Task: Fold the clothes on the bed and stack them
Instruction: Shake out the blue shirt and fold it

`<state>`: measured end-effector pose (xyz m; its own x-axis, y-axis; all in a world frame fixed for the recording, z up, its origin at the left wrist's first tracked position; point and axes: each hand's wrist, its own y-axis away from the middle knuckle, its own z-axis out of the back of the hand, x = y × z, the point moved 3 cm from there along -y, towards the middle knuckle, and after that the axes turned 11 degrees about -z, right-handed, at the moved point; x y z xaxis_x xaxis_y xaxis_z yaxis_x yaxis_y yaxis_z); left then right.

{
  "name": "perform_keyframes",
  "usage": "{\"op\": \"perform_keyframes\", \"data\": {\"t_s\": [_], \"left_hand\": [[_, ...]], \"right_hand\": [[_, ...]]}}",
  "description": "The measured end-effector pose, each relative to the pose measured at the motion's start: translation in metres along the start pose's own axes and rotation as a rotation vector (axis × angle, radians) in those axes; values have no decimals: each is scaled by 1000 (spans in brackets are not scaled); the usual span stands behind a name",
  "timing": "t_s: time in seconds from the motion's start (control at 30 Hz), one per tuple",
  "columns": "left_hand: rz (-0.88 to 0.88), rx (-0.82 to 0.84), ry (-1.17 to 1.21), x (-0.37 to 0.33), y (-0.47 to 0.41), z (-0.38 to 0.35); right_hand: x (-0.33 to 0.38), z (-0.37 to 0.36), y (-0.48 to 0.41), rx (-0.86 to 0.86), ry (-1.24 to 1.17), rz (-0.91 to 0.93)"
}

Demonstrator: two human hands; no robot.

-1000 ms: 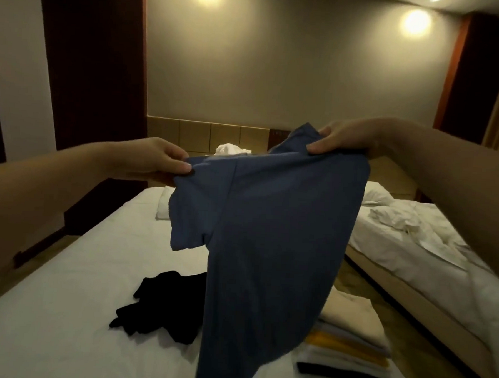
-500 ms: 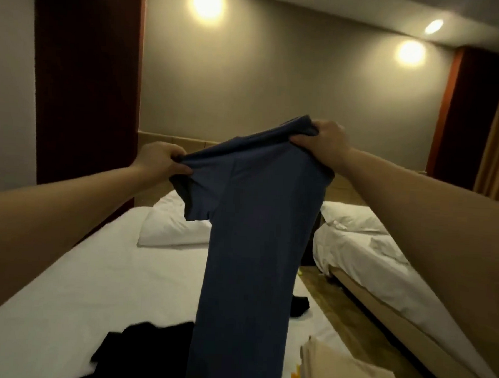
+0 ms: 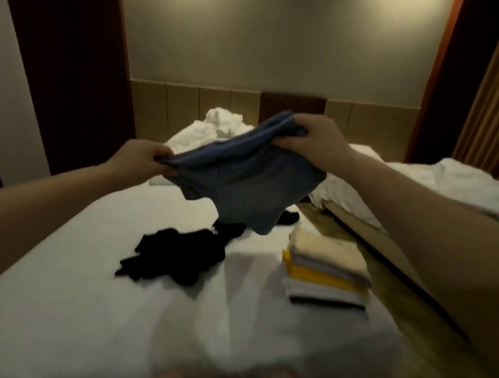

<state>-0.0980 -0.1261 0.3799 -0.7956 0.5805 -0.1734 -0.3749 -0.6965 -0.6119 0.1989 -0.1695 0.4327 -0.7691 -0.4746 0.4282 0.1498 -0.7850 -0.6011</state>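
Basically, left hand (image 3: pixel 141 161) and right hand (image 3: pixel 314 141) each pinch a top edge of the blue cotton t-shirt (image 3: pixel 248 186), held above the white-sheeted bed (image 3: pixel 63 294). No readable print; frame blurry. Crumpled black garment (image 3: pixel 175 255) below, partly hidden by the shirt; folded multicoloured clothes stack (image 3: pixel 326 268) to the right.

Blue shirt (image 3: pixel 251 189) between both hands, above white bed (image 3: pixel 91 310), black garment (image 3: pixel 175 254).

You can read no text, label, brand, number or sign here; the blue shirt (image 3: pixel 251 189) and the folded stack (image 3: pixel 325 268) show only plain cloth, and the picture is dim and blurred
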Motion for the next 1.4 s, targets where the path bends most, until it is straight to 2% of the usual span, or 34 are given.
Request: {"op": "perform_keyframes", "data": {"t_s": [0.13,0.23,0.3,0.57,0.73,0.9,1.0,1.07,1.13,1.2,1.3,1.37,1.4], "left_hand": [[-98,152,-16,-24,127,-53],[-235,224,22,-37,200,-84],[-229,233,39,-41,235,-97],[-73,222,32,-53,311,-127],[-49,190,-10,-62,336,-135],[-48,201,26,-73,369,-144],[78,190,69,-68,392,-152],[239,142,146,-62,406,-159],[472,130,335,-60,421,-170],[633,149,465,-63,435,-182],[647,150,488,-69,440,-185],[704,50,580,-69,435,-180],[803,-37,684,-67,433,-178]], "right_hand": [[-15,-55,130,267,-49,-91],[-20,-79,205,394,-63,-118],[-17,-87,243,464,-49,-117],[-16,-133,316,707,185,-121],[-6,-150,349,704,55,-74],[-3,-155,395,864,200,-6],[-8,-159,425,901,258,17],[-8,-155,433,716,195,97],[-8,-150,438,588,99,147],[-10,-152,449,636,67,178],[-11,-157,456,779,129,164],[-5,-156,443,886,74,35],[-1,-155,433,926,-1,-70]]}}
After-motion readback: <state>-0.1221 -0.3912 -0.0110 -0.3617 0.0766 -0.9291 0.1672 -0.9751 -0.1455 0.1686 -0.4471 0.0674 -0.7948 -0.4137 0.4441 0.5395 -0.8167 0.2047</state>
